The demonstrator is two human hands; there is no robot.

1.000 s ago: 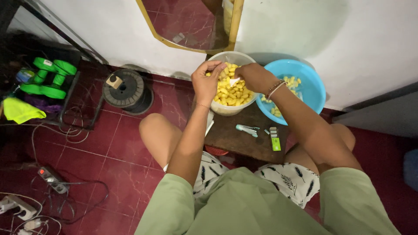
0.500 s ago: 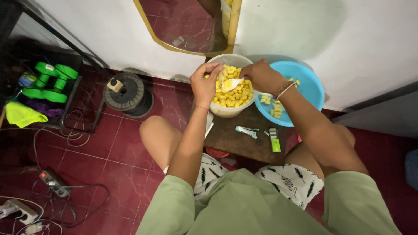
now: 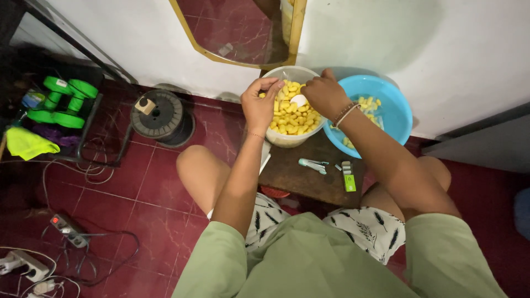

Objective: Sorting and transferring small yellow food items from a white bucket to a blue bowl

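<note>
Yellow pieces [image 3: 290, 118] fill the white bowl [image 3: 274, 138] that sits at the far edge of my low wooden counter [image 3: 301, 179], hard against the wall, with a blue basin [image 3: 395, 107] touching it on the right. My left hand [image 3: 259, 105] curls over the bowl's near rim, fingers bent as if pinching one piece, though I cannot tell whether it grips anything. My right hand [image 3: 324, 94] closes around a small pale piece [image 3: 298, 100] held just above the heap.

The risks, as I judge them: the basin hangs partly off the counter's right edge, so a nudge from my right forearm could tip it and spill the few pieces inside onto the red tile floor [image 3: 138, 182]. The bowl is heaped high, and any digging at it could roll pieces over the rim. A small teal tool [image 3: 312, 164] and a green packet [image 3: 348, 177] lie near my knees, where a shift of my legs could knock them down. Power strips [image 3: 69, 230] and loose cables trail across the floor at left, well apart from the food but a poor place for anything wet to land.
</note>
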